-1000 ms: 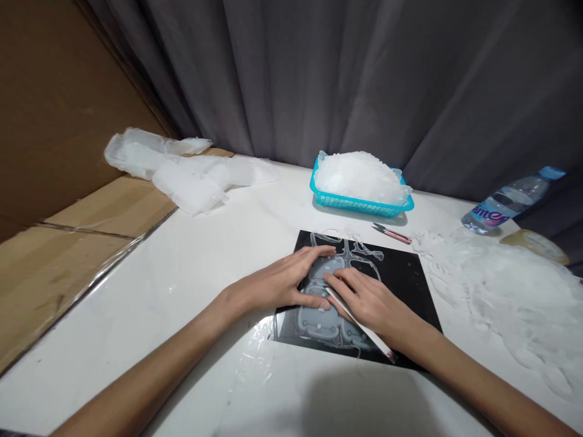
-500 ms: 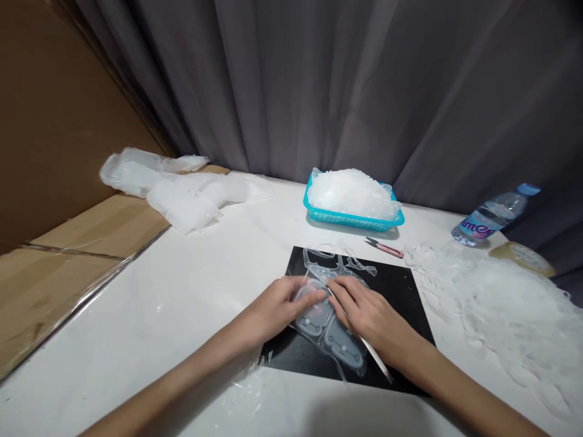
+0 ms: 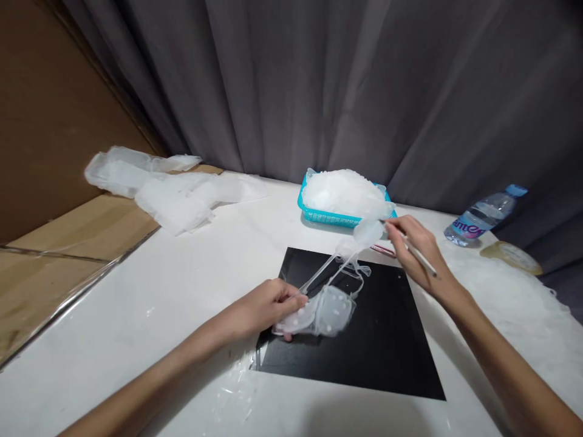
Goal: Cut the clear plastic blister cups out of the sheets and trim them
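— Soft clear sheet [image 3: 325, 311] there, with little white dots, partly lifted off the black mat [image 3: 364, 340]. Thin, bendy, see-through. Looks very light. Probably easy to tear.

— And the hands?

— Left hand [image 3: 268, 306] closed around the near end of the sheet, low over the mat's left side. Right hand [image 3: 416, 246] up by the far edge of the mat, pinching a smaller clear piece [image 3: 364, 233]. Thin strands [image 3: 334, 267] stretched between the two parts. Also a thin white stick [image 3: 421, 256] tucked in the right hand's fingers.

— Best spot to grab?

— Likely the thick dotted part, not the skinny strands. Strands look weak. Maybe a bit slippery too, being so smooth.

— Anything else close by?

— Blue basket [image 3: 319, 213] just behind the mat, piled with white bits [image 3: 341, 189]. Small pink snips [image 3: 385, 249] beside the right hand, mostly hidden. More clear scraps [image 3: 514, 309] spread on the right of the white table [image 3: 182, 291]. Water bottle [image 3: 483, 217] lying farther right. Crumpled plastic bags [image 3: 159, 185] far left, near brown cardboard [image 3: 59, 243]. Grey curtain [image 3: 319, 79] behind everything.
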The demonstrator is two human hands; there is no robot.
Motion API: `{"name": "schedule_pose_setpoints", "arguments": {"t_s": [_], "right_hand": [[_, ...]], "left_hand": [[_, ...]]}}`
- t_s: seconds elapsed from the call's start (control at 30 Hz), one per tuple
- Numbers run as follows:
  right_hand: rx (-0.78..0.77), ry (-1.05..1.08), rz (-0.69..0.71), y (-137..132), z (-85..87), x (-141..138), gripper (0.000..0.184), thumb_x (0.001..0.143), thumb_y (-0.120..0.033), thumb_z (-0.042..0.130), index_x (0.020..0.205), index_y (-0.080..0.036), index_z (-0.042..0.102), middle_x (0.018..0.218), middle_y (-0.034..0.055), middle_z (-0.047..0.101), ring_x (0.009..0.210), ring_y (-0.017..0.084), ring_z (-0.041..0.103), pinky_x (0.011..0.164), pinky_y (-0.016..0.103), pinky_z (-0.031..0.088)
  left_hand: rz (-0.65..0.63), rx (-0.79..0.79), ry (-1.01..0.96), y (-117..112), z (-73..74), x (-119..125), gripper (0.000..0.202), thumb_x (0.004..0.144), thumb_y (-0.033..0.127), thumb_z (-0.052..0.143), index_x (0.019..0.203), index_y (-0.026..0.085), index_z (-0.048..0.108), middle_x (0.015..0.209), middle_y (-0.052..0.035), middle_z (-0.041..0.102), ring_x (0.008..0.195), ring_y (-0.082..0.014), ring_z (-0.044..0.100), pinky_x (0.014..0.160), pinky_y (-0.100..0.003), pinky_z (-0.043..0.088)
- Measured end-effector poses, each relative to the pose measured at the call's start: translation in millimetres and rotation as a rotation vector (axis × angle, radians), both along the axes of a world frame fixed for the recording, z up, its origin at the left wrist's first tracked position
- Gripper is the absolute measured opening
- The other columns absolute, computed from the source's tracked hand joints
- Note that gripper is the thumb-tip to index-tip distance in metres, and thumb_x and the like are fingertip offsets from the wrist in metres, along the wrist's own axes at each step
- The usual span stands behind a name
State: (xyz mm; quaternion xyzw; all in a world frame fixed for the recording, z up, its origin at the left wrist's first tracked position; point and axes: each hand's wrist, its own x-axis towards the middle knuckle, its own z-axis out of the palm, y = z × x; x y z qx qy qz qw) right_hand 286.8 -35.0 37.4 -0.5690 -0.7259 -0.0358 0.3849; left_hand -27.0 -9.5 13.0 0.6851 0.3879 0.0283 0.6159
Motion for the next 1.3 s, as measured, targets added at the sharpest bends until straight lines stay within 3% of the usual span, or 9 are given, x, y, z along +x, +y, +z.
{"name": "schedule_pose_setpoints", "arguments": {"t_s": [0.1,0.2,0.3,0.37,0.5,0.6,0.77,1.1,1.3], "right_hand": [[-0.205,0.056,0.174,-7.3,12.8,-3.5,0.019,0.108,-0.032,0.048,0.106,-0.022,0.065,0.103,0.0063,0.067,0.095,0.022,0.066,0.085,0.034,0.051],[-0.374,0.126,0.373,-18.4,20.3,-22.8,0.019,0.108,-0.032,0.05,0.106,-0.023,0.066,0.104,0.0036,0.069,0.096,0.02,0.066,0.086,0.032,0.051],[-0.462,0.139,0.483,-25.9,26.0,-37.5,0.02,0.108,-0.031,0.05,0.101,-0.022,0.067,0.1,0.0024,0.069,0.093,0.017,0.065,0.087,0.03,0.051],[-0.492,0.13,0.557,-29.8,27.9,-43.0,0.02,0.108,-0.03,0.052,0.103,-0.022,0.07,0.099,0.0025,0.069,0.094,0.017,0.065,0.089,0.029,0.052],[-0.533,0.19,0.621,-37.0,28.4,-45.8,0.028,0.108,-0.031,0.053,0.13,-0.027,0.068,0.109,0.0033,0.072,0.098,0.018,0.067,0.088,0.03,0.054],[-0.508,0.325,0.491,-38.9,27.6,-42.6,0.031,0.107,-0.037,0.053,0.135,-0.03,0.066,0.098,0.0007,0.072,0.085,0.016,0.066,0.078,0.028,0.053],[-0.343,0.47,0.292,-32.2,10.9,-43.8,0.032,0.109,-0.04,0.046,0.104,-0.024,0.073,0.096,0.0022,0.07,0.088,0.017,0.065,0.084,0.03,0.05],[-0.334,0.28,0.529,-31.7,-31.7,-65.4,0.004,0.103,-0.025,0.062,0.1,-0.023,0.063,0.097,0.0035,0.065,0.097,0.02,0.059,0.089,0.034,0.046],[-0.148,0.398,0.292,-33.2,-35.6,-67.7,0.002,0.101,-0.024,0.06,0.101,-0.023,0.062,0.099,0.0039,0.063,0.094,0.02,0.061,0.088,0.035,0.048]], "left_hand": [[-0.055,0.15,0.109,0.3,1.7,-5.2,0.056,0.098,0.063,0.051,0.065,0.018,0.055,0.058,-0.0002,0.057,0.052,-0.0141,0.049,0.052,-0.027,0.032],[-0.012,0.345,0.189,-0.4,6.6,-8.1,0.051,0.093,0.069,0.057,0.092,0.019,0.063,0.071,-0.0009,0.065,0.061,-0.0177,0.056,0.057,-0.028,0.039],[0.135,0.644,0.09,-3.3,13.7,-3.1,0.082,0.076,0.068,0.08,0.138,0.026,0.049,0.118,-0.0081,0.067,0.1,-0.0279,0.066,0.082,-0.037,0.052],[0.147,0.745,-0.073,-6.0,16.6,4.4,0.094,0.076,0.061,0.085,0.151,0.031,0.038,0.141,-0.0106,0.056,0.126,-0.0315,0.056,0.103,-0.042,0.048],[0.105,0.611,-0.202,-9.4,15.2,18.2,0.03,0.097,0.049,0.067,0.113,0.023,0.068,0.111,-0.0055,0.07,0.104,-0.0243,0.064,0.093,-0.037,0.05],[0.222,0.395,-0.234,-8.4,12.6,21.8,0.033,0.096,0.048,0.068,0.088,0.017,0.067,0.086,-0.0027,0.067,0.08,-0.0184,0.062,0.074,-0.031,0.048],[0.375,0.104,-0.434,-4.7,13.2,22.3,0.033,0.085,0.041,0.081,0.086,0.016,0.06,0.076,0.001,0.062,0.069,-0.0128,0.058,0.063,-0.025,0.045],[0.335,0.034,-0.455,-1.7,4.5,22.4,0.034,0.082,0.038,0.086,0.094,0.015,0.065,0.079,0.0026,0.062,0.07,-0.0098,0.058,0.063,-0.02,0.046],[0.36,0.007,-0.478,-4.3,11.6,22.0,0.029,0.09,0.039,0.079,0.097,0.017,0.061,0.082,0.0014,0.064,0.069,-0.0115,0.064,0.063,-0.022,0.052]]}}
